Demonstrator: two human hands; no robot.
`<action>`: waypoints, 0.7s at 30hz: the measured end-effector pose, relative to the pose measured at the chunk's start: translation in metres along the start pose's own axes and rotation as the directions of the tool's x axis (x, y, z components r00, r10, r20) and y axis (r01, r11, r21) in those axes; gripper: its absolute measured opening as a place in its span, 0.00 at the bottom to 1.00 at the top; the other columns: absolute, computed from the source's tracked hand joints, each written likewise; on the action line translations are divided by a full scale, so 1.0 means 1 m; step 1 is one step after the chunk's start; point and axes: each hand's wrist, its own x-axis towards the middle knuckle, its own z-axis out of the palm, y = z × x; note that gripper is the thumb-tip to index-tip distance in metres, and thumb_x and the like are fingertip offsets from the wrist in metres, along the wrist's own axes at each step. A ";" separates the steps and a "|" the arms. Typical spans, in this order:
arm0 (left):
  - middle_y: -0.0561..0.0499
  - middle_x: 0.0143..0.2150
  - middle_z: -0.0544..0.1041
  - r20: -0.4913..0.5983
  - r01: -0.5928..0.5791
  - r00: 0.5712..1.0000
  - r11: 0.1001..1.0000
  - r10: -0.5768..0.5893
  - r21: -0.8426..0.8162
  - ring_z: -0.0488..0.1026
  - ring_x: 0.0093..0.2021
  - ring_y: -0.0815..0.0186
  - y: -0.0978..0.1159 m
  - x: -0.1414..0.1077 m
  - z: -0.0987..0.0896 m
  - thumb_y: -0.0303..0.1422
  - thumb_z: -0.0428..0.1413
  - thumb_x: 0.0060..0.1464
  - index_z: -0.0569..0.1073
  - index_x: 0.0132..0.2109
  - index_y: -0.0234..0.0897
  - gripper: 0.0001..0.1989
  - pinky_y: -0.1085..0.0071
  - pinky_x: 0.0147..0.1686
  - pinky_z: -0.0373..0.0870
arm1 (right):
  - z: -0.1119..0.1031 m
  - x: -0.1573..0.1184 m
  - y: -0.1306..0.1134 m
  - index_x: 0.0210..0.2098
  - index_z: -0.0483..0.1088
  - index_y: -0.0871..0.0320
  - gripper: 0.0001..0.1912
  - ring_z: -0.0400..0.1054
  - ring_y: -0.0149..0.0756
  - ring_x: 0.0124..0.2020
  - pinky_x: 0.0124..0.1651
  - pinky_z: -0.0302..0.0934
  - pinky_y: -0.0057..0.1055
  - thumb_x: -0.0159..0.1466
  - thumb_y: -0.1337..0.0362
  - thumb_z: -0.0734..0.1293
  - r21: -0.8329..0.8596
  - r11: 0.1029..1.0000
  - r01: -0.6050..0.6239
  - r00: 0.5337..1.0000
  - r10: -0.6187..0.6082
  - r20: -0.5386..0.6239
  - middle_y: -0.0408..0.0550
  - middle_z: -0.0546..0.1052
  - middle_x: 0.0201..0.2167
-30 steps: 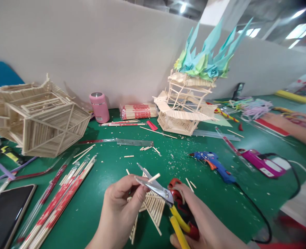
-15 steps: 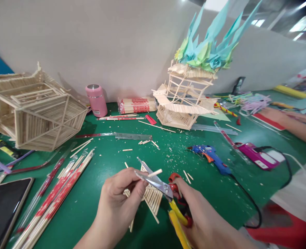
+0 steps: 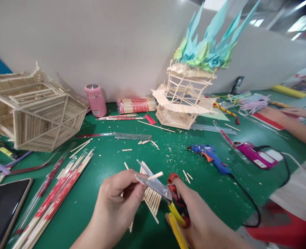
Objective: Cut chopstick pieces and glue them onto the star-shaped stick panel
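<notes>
Between thumb and fingers my left hand [image 3: 122, 200] pinches a short wooden stick [image 3: 155, 175], whose free end points right across the blades. My right hand [image 3: 194, 211] is wrapped round the yellow and red handles of a pair of scissors [image 3: 159, 186]. Their blades lie around the stick, close to my left fingertips. Beneath both hands, a small panel of wooden sticks [image 3: 153, 200] laid side by side rests on the green table [image 3: 168, 141]; my left hand hides part of it.
A stick-built house model [image 3: 49, 114] stands left, another [image 3: 179, 107] with blue paper leaves at the back. Stick packs [image 3: 62, 193] and a phone [image 3: 7, 211] lie left. A blue glue gun [image 3: 210, 155] with its cord lies right. Another person's hand [image 3: 269, 116] is far right.
The scissor handles have closed slightly in my right hand, bringing the blades a little nearer together on the stick. My left hand keeps nearly the same place.
</notes>
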 end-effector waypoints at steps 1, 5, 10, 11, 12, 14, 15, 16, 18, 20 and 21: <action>0.53 0.21 0.75 0.029 0.057 0.998 0.995 -0.055 -0.076 0.68 0.20 0.73 0.000 0.000 -0.001 0.25 0.54 0.48 0.76 0.28 0.36 0.06 0.81 0.19 0.64 | 0.000 -0.001 0.000 0.31 0.54 0.54 0.14 0.60 0.29 0.23 0.22 0.55 0.23 0.47 0.71 0.63 -0.024 1.000 0.002 1.000 -0.002 -0.017 0.39 0.67 0.24; 0.53 0.21 0.76 0.189 0.313 0.946 0.887 -0.262 -0.338 0.68 0.22 0.72 0.002 0.004 -0.007 0.27 0.59 0.44 0.76 0.26 0.37 0.02 0.81 0.21 0.65 | -0.004 -0.005 -0.001 0.30 0.56 0.55 0.15 0.63 0.31 0.26 0.24 0.57 0.23 0.45 0.70 0.64 -0.108 0.994 -0.015 0.999 0.009 -0.054 0.40 0.69 0.23; 0.54 0.20 0.71 0.369 0.477 0.870 0.753 -0.328 -0.454 0.61 0.20 0.76 -0.002 0.005 -0.010 0.34 0.62 0.43 0.76 0.25 0.36 0.06 0.81 0.20 0.58 | -0.005 -0.010 -0.001 0.30 0.58 0.55 0.15 0.67 0.35 0.29 0.25 0.58 0.23 0.43 0.69 0.65 -0.131 0.990 -0.059 0.997 0.053 -0.052 0.40 0.70 0.23; 0.55 0.20 0.70 0.381 0.487 0.863 0.744 -0.332 -0.456 0.60 0.20 0.76 -0.003 0.005 -0.010 0.36 0.62 0.44 0.75 0.25 0.36 0.08 0.81 0.19 0.57 | -0.004 -0.012 -0.001 0.30 0.59 0.54 0.15 0.67 0.35 0.29 0.25 0.58 0.24 0.43 0.69 0.65 -0.131 0.989 -0.065 0.996 0.057 -0.065 0.40 0.70 0.23; 0.54 0.19 0.69 0.384 0.489 0.861 0.751 -0.334 -0.443 0.60 0.19 0.75 -0.004 0.005 -0.009 0.36 0.61 0.44 0.75 0.25 0.36 0.08 0.80 0.19 0.57 | -0.003 -0.012 -0.001 0.31 0.59 0.54 0.14 0.67 0.34 0.28 0.25 0.58 0.24 0.44 0.69 0.65 -0.129 0.989 -0.071 0.995 0.061 -0.080 0.40 0.70 0.23; 0.53 0.20 0.70 0.343 0.432 0.884 0.834 -0.317 -0.344 0.63 0.21 0.73 -0.005 0.004 -0.007 0.35 0.58 0.48 0.75 0.26 0.35 0.08 0.78 0.20 0.60 | 0.000 -0.013 -0.001 0.31 0.60 0.54 0.13 0.66 0.34 0.25 0.24 0.58 0.25 0.45 0.69 0.64 -0.114 0.990 -0.081 0.992 0.069 -0.108 0.41 0.71 0.23; 0.52 0.21 0.71 0.290 0.352 0.916 0.903 -0.278 -0.246 0.64 0.21 0.72 -0.006 0.003 -0.005 0.34 0.56 0.50 0.75 0.27 0.35 0.08 0.78 0.21 0.61 | 0.000 -0.013 -0.001 0.31 0.60 0.54 0.12 0.66 0.34 0.25 0.24 0.58 0.26 0.45 0.69 0.64 -0.101 0.991 -0.086 0.991 0.074 -0.112 0.42 0.71 0.23; 0.51 0.21 0.72 0.226 0.234 0.953 0.965 -0.203 -0.119 0.65 0.22 0.71 -0.006 0.002 -0.003 0.31 0.54 0.51 0.75 0.28 0.35 0.08 0.77 0.21 0.61 | 0.001 -0.012 -0.001 0.31 0.61 0.54 0.12 0.67 0.35 0.26 0.24 0.58 0.26 0.46 0.68 0.64 -0.083 0.993 -0.085 0.991 0.076 -0.111 0.43 0.72 0.24; 0.51 0.22 0.72 0.117 -0.049 0.993 0.988 0.032 0.144 0.65 0.22 0.71 -0.006 0.000 0.001 0.26 0.51 0.52 0.74 0.29 0.35 0.08 0.77 0.21 0.61 | 0.002 -0.010 -0.001 0.31 0.61 0.54 0.11 0.69 0.37 0.30 0.26 0.60 0.26 0.46 0.67 0.63 -0.043 0.996 -0.084 0.992 0.079 -0.097 0.44 0.73 0.25; 0.52 0.21 0.72 0.068 -0.253 0.967 0.919 0.244 0.302 0.65 0.20 0.72 -0.006 -0.001 0.004 0.22 0.50 0.51 0.72 0.28 0.34 0.09 0.78 0.20 0.60 | 0.002 -0.008 -0.001 0.32 0.61 0.55 0.12 0.70 0.38 0.31 0.27 0.61 0.26 0.47 0.66 0.63 -0.012 0.997 -0.080 0.994 0.079 -0.072 0.44 0.73 0.26; 0.52 0.20 0.71 0.055 -0.302 0.952 0.894 0.301 0.331 0.65 0.20 0.72 -0.006 -0.001 0.004 0.21 0.49 0.51 0.72 0.28 0.34 0.09 0.79 0.20 0.60 | 0.003 -0.007 -0.001 0.33 0.61 0.55 0.12 0.70 0.37 0.31 0.27 0.62 0.25 0.48 0.65 0.63 0.000 0.997 -0.078 0.995 0.078 -0.062 0.44 0.73 0.26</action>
